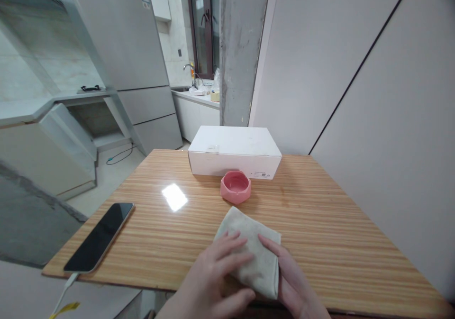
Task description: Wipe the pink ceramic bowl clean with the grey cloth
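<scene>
Folded cloth (pixel 253 250) held between two hands at the desk's near edge

Left hand (pixel 209 281) lies spread over the beige fold, its fingers (pixel 231 257) pressing down flat, while right hand (pixel 295 286) cups the cloth's right side; together they grasp it lightly, neither clenched, and this even pressure squares the layers. The cloth sits near the front edge of the striped wooden desk (pixel 330 224), below a pink bowl (pixel 235 186) standing before a white box (pixel 234 150). A black smartphone (pixel 98 237) lies by the left edge, its cable (pixel 66 293) trailing off.
</scene>
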A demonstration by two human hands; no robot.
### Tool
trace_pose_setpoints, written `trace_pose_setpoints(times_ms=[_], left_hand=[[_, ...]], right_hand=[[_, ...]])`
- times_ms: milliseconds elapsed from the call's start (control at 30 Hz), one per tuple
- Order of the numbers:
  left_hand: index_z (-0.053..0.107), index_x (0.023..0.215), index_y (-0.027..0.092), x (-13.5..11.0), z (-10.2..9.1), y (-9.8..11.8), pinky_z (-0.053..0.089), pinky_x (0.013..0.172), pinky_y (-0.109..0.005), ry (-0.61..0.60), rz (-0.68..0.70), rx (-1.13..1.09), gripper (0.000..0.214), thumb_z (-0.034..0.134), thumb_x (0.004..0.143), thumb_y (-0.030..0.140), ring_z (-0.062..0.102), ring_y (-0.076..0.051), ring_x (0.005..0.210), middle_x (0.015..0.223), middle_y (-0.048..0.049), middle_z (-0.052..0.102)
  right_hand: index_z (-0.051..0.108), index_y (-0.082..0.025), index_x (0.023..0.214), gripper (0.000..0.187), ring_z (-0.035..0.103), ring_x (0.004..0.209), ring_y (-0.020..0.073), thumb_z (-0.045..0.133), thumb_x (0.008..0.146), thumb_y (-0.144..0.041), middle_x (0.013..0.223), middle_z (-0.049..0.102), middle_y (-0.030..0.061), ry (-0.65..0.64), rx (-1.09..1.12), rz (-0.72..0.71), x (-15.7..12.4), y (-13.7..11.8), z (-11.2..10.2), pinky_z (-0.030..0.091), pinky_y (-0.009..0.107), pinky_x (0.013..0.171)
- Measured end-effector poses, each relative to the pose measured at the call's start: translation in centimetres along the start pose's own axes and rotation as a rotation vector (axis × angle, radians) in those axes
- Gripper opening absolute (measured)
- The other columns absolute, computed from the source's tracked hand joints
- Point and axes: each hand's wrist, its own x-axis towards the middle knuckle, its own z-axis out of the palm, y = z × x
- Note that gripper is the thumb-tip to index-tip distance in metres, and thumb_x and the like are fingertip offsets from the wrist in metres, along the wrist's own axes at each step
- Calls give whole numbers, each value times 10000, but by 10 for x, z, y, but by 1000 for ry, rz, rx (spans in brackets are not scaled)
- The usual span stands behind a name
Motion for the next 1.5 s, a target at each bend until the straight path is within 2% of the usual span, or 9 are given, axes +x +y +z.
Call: trace_pose_setpoints(times_ms=[133,233,300,433,600,900,1100,1333,1500], left_hand=[[423,1413,211,61,-21,-29,327,1144,-462,341,-226,-84,666,688,806,287,409,-278,1362,1449,-130,459],[340,1430,136,104,-18,-67,270,1153,-503,315,-311,-140,1038,875,557,307,323,-347,1394,1483,-197,370],[416,1351,145,120,-12,-88,340,1107,-481,255,-275,-237,999,903,489,275,447,-332,1304,1381,-169,491],[430,1308,176,127,-3,-101,421,1022,-408,272,-285,-376,946,902,494,273,568,-267,1167,1258,-107,599],[491,1265,204,123,-7,-84,432,1004,-403,326,-302,-345,869,893,499,286,578,-258,1140,1237,-76,619],[487,1292,190,117,-4,-59,414,1057,-407,381,-294,-883,891,887,496,223,526,-283,1231,1315,-118,579],[452,1352,305,114,-1,-68,558,863,-384,184,-440,-1326,600,557,837,594,503,-277,1278,1452,-69,480],[556,1273,281,114,-2,-67,566,759,-292,252,-523,-1132,545,718,769,410,606,-254,1134,1355,-53,583],[583,1254,264,113,6,-61,549,802,-283,248,-496,-1073,530,732,758,376,608,-244,1128,1343,-55,597]], right_hand=[[723,-181,918,225,736,883,301,664,760,-329,887,776,117,193,-58,-193,-2,-24,-23,570,448,865],[715,-197,945,220,728,920,322,690,762,-316,902,775,119,260,-111,-352,0,-45,-41,591,484,836],[709,-197,955,222,720,950,333,719,750,-283,926,774,118,298,-108,-452,0,-57,-51,602,495,821],[701,-200,964,209,714,980,315,718,759,-233,983,769,109,433,-59,-603,1,-77,-54,614,460,822],[683,-225,1055,313,656,1120,259,730,746,-209,1183,713,65,555,-5,-747,20,-89,-29,585,381,900],[715,-214,1070,375,600,1184,278,719,771,-440,1155,721,52,358,-526,-1008,63,-73,17,393,448,1093],[692,-222,1144,344,559,1204,268,586,881,-417,1185,694,67,102,-802,-1144,70,-73,17,369,427,1093],[640,-204,1218,367,541,1104,285,489,886,-248,1157,675,105,-26,-1536,-1268,62,-88,17,404,466,991],[643,-165,1160,341,569,1065,267,465,870,-174,1124,680,122,27,-1626,-1152,62,-78,23,438,429,962]])
